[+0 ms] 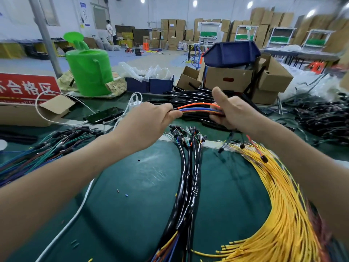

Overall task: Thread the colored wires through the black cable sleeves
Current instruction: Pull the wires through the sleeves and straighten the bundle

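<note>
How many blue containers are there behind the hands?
3. Two small blue containers sit side by side right of the green watering can; a bigger blue bin rests atop a cardboard box. Others may be hidden.

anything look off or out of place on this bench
One orange wire bows up away from the bundle held between left hand and right hand; small loose bits lie scattered on the green mat.

I am watching through one wide-angle camera worn on the head, facing forward and down across the green table (136,186). It is sitting close: left hand (151,118) and right hand (234,112) are meeting mid-frame on the colored wires (198,110).
</note>
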Tool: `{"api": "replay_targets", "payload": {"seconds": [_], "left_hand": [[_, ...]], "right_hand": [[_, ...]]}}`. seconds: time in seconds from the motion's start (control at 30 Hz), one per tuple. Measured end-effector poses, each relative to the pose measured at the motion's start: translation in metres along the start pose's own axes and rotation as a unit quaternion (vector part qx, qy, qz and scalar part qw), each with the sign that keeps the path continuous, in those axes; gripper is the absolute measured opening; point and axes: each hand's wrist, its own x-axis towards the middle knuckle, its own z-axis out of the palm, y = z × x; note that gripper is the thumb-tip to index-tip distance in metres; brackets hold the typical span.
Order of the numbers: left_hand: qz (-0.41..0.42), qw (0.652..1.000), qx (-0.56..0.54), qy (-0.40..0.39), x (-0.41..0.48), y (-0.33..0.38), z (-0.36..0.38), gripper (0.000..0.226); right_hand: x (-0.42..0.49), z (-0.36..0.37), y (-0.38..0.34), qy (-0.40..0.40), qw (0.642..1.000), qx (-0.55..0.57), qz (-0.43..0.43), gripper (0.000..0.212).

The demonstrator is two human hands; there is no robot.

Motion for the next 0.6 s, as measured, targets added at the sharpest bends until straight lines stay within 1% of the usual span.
{"api": "replay_targets", "payload": {"seconds": [0.07,0.17,0.27,0.33,0.4,0.43,0.5,0.53,0.6], "left_hand": [[0.026,1.0,-0.004,-0.007,-0.003,0.003,-0.002,0.045],[0.051,0.999,-0.004,-0.018,-0.009,0.004,-0.011,0.053],[0.079,0.994,0.05,-0.049,-0.011,0.012,-0.017,0.068],[0.102,0.99,0.074,-0.066,-0.012,0.022,-0.016,0.063],[0.12,0.99,0.044,-0.066,-0.015,0.032,-0.015,0.063],[0.122,0.991,0.019,-0.058,-0.016,0.035,-0.015,0.065],[0.11,0.992,-0.025,-0.052,-0.019,0.037,-0.017,0.062],[0.1,0.992,-0.045,-0.068,-0.021,0.035,-0.017,0.058],[0.078,0.979,-0.128,-0.14,-0.026,0.028,-0.014,0.048]], "right_hand": [[0.002,-0.002,-0.008,0.036,0.996,-0.078,-0.007,0.069],[-0.006,-0.005,-0.014,0.059,0.979,-0.186,-0.062,0.06],[-0.018,-0.002,-0.026,0.062,0.961,-0.25,-0.097,0.059],[-0.026,0.007,-0.037,0.061,0.944,-0.299,-0.124,0.057],[-0.034,0.021,-0.047,0.077,0.928,-0.335,-0.147,0.054],[-0.039,0.027,-0.052,0.086,0.927,-0.332,-0.15,0.055],[-0.045,0.032,-0.053,0.087,0.948,-0.268,-0.145,0.06],[-0.047,0.032,-0.05,0.09,0.956,-0.24,-0.141,0.06],[-0.051,0.027,-0.045,0.115,0.957,-0.224,-0.144,0.061]]}}
